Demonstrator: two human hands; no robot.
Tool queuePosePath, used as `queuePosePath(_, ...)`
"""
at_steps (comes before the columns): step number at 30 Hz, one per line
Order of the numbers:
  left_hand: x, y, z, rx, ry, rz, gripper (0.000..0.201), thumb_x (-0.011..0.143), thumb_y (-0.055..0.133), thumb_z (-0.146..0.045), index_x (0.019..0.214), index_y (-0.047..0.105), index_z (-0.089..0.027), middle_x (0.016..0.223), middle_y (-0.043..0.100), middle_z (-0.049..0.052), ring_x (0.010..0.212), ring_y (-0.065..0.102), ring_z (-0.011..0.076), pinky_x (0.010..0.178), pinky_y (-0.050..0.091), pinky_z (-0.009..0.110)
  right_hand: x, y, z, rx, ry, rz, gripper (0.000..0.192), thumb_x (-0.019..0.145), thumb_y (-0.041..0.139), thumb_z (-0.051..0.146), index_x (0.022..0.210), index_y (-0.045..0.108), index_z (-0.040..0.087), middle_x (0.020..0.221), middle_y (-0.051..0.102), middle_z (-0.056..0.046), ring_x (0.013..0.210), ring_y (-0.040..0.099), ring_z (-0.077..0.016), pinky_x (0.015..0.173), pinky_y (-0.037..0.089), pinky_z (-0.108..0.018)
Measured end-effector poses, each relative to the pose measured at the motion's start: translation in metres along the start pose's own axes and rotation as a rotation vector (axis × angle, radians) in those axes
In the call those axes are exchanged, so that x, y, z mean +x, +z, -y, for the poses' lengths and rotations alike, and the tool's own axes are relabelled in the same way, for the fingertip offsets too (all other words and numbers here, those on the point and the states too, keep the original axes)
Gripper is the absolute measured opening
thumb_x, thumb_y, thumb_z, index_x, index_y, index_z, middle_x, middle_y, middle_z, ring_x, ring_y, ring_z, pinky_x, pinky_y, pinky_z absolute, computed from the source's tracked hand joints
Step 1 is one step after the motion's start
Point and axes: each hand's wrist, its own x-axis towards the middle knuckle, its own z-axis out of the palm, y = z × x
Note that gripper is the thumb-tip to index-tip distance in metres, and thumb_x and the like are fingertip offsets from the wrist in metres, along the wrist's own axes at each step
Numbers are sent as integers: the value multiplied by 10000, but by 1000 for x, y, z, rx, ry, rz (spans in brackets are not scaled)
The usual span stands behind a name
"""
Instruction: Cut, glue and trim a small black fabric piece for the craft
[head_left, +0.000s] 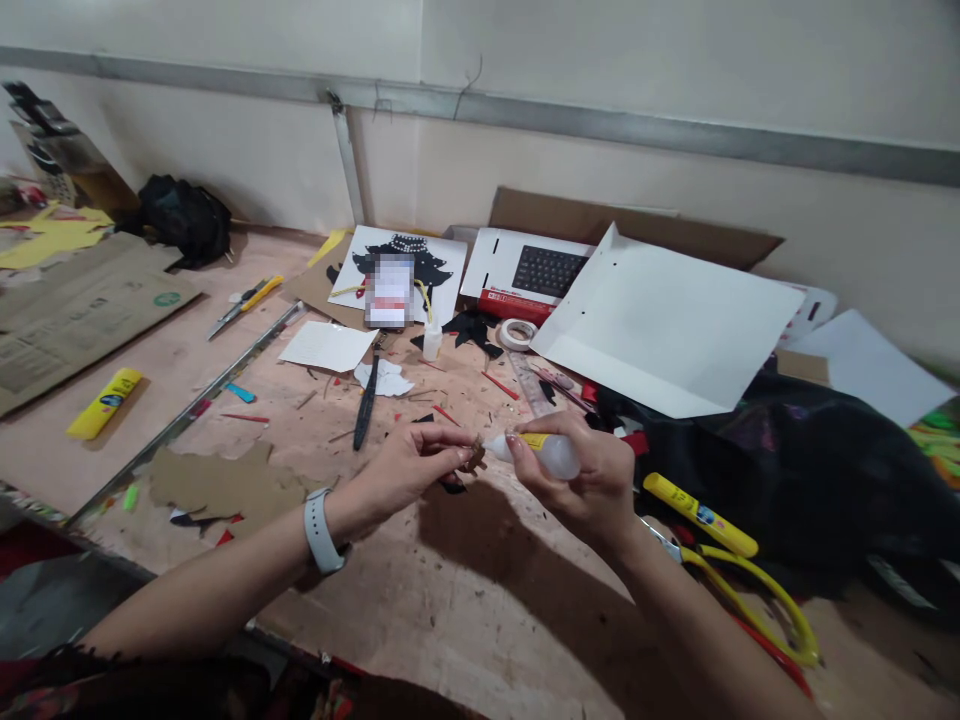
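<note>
Right hand (pixel 581 480) wrapped around a small translucent glue bottle (pixel 544 452) with a yellow label, held roughly level above the table (pixel 465 590), nozzle pointing toward the left hand. Left hand (pixel 409 462) pinches a small brown cut piece (pixel 472 458) between thumb and fingertips; piece sits right at the bottle's nozzle, between the two hands, touching or nearly so, cannot tell which. A pale wristband (pixel 321 532) sits on the left wrist. Just beyond the left hand, farther from the body, a black-handled knife (pixel 367 400) lies on the table, with a crumpled white scrap (pixel 384 378) beside it. Outward of the left forearm, a flat brown cardboard offcut (pixel 217 482). Close to the right wrist, on its outer side, a yellow cutter (pixel 701 515) and yellow-handled scissors (pixel 757 590). Beyond the right hand, a large white sheet (pixel 667 330) and a roll of tape (pixel 517 333). Far out past the left arm, a yellow glue stick (pixel 104 403).
</note>
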Motion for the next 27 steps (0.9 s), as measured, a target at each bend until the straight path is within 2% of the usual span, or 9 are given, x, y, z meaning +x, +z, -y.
queuePosePath(5, -1, 0, -1, 8, -42, -42, 279, 743, 758, -310, 964, 732, -142, 868, 730, 69, 727, 646, 116, 650, 503, 219, 0, -6, 4, 17, 26, -41, 67, 801, 659, 224, 773, 609, 190, 624, 665, -1, 448, 577, -108, 429, 442, -215)
queuePosePath(9, -2, 2, -5, -41, -71, -43, 284, 708, 783, -292, 932, 728, -126, 847, 733, 73, 731, 657, 128, 657, 521, 231, -2, -5, 5, 27, -47, 14, 56, 795, 661, 208, 795, 609, 188, 649, 687, -12, 476, 605, -116, 452, 458, -215)
queuePosePath(19, -2, 2, -5, -72, -105, -48, 270, 689, 800, -275, 906, 731, -129, 804, 737, 64, 703, 664, 128, 663, 537, 242, -2, -3, 3, 69, 53, 7, 65, 798, 660, 228, 762, 617, 194, 627, 675, 3, 446, 583, -104, 416, 438, -206)
queuePosePath(25, -2, 0, -1, -86, -138, -35, 283, 682, 805, -282, 905, 727, -126, 816, 742, 70, 710, 675, 130, 676, 544, 243, 0, -7, 5, 61, 4, -6, 47, 787, 669, 203, 784, 623, 195, 659, 694, -3, 498, 624, -114, 450, 463, -202)
queuePosePath(27, -2, 1, -2, -87, -142, -43, 282, 686, 801, -275, 911, 723, -125, 825, 745, 75, 726, 681, 138, 680, 551, 251, 1, -8, 5, 67, -12, 19, 54, 791, 666, 210, 766, 621, 193, 627, 683, 3, 461, 602, -105, 428, 448, -198)
